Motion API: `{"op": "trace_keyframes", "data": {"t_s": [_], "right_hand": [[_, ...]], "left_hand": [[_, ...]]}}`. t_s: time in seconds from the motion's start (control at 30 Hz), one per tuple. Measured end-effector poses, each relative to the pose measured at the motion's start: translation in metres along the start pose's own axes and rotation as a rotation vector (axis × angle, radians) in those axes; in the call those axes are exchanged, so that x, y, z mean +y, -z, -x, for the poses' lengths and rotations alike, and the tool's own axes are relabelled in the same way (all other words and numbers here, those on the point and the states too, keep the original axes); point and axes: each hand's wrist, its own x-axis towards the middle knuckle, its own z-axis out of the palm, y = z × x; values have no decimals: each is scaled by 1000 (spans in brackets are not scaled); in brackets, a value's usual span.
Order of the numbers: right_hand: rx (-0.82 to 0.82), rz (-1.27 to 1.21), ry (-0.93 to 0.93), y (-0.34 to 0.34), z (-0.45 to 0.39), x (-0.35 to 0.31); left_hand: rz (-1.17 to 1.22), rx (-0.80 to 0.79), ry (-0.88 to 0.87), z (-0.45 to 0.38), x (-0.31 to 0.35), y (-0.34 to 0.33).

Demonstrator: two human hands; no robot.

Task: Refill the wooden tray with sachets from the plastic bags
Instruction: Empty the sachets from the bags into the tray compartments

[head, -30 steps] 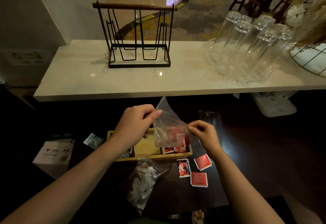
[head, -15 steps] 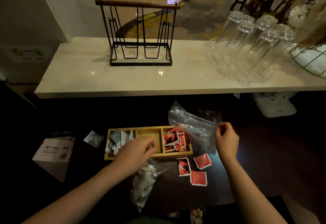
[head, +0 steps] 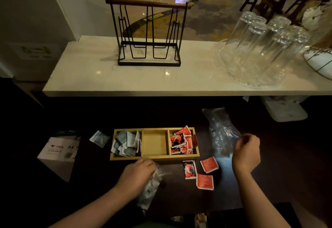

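The rectangular wooden tray [head: 154,157] lies on the dark table, just beyond the left hand [head: 136,176], whose curled fingers grasp a crinkled clear bag of white sachets [head: 147,190]. The right hand [head: 246,153] pinches the empty transparent bag [head: 221,134] beside the tray.

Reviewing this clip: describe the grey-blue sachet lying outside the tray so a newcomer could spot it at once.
Find the wooden tray with three compartments on the dark table. Just past its left end lies a lone grey-blue sachet, between the tray and the white A4 paper box. Unlike the loose red sachets at the tray's right front, it is pale and alone.
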Motion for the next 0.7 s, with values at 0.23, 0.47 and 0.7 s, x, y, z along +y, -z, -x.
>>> {"op": "trace_keyframes", "data": {"t_s": [0.23,0.47,0.7], "right_hand": [[-196,213,87,-5,2,10],[-634,-76,370,-2,69,-65],[-1197,-63,752,-1,159,-132]], "left_hand": [[223,51,75,13,-4,17],[334,108,88,31,-9,21],[408,181,58,28,-10,4]]}}
